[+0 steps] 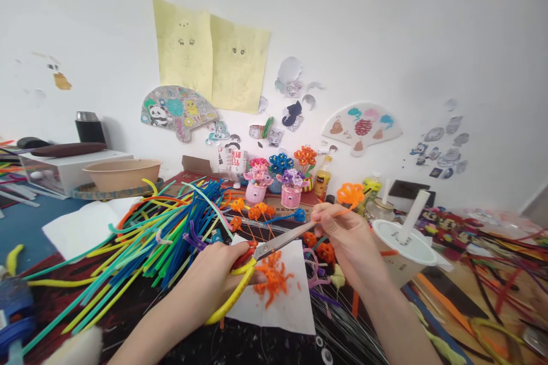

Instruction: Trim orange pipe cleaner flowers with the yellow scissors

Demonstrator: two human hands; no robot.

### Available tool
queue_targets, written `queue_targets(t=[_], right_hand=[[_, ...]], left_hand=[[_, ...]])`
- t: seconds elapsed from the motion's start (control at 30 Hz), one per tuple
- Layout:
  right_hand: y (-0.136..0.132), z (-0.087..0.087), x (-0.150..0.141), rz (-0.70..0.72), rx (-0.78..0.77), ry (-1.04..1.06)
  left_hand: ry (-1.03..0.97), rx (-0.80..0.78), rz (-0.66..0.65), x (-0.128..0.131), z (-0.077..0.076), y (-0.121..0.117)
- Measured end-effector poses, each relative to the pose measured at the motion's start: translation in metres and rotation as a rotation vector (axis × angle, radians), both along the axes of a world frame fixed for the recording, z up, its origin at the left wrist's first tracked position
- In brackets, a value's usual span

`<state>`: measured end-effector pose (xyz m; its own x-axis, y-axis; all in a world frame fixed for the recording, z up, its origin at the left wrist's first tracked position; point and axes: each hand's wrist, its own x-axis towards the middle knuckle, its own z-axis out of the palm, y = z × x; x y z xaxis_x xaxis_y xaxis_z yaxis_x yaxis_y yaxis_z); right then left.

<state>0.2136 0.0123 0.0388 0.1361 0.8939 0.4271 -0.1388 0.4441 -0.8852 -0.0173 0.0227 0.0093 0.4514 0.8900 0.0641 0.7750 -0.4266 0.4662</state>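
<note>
My left hand [209,276] is closed around the yellow and red handles of a pair of scissors [285,239]. The blades point up and to the right, and their tips reach the fingertips of my right hand [351,239]. Pinched in that hand is the stem of an orange pipe cleaner flower [350,195], whose looped head sticks out above the fingers. Below the blades, orange fuzz clippings [274,279] lie on a sheet of white paper [297,313]. Several finished orange flowers [254,211] rest behind the scissors.
A big bundle of coloured pipe cleaners [180,239] spreads at the left. Behind stand small potted flowers [291,191] and a yellow bottle [323,179]. A lidded cup [405,239] is by my right forearm. A tan bowl [122,174] sits at the back left.
</note>
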Motion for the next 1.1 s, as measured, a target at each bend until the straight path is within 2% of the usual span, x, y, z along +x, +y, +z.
queue_targets(t=[0.3, 0.5, 0.63, 0.83, 1.1], right_hand=[[-0.002, 0.0, 0.009, -0.034, -0.066, -0.029], [-0.006, 0.004, 0.014, 0.049, -0.223, -0.012], [-0.003, 0.005, 0.017, 0.031, -0.303, 0.058], [-0.001, 0.006, 0.02, -0.028, -0.303, 0.08], [0.0, 0.005, 0.016, 0.007, -0.264, 0.071]], left_hand=[[0.042, 0.054, 0.023, -0.001, 0.002, 0.001], [0.044, 0.09, 0.043, -0.005, -0.001, 0.002], [0.072, 0.116, 0.075, -0.006, 0.001, 0.002], [0.12, 0.128, 0.089, -0.005, 0.006, 0.001], [0.14, 0.142, 0.12, -0.006, 0.005, 0.004]])
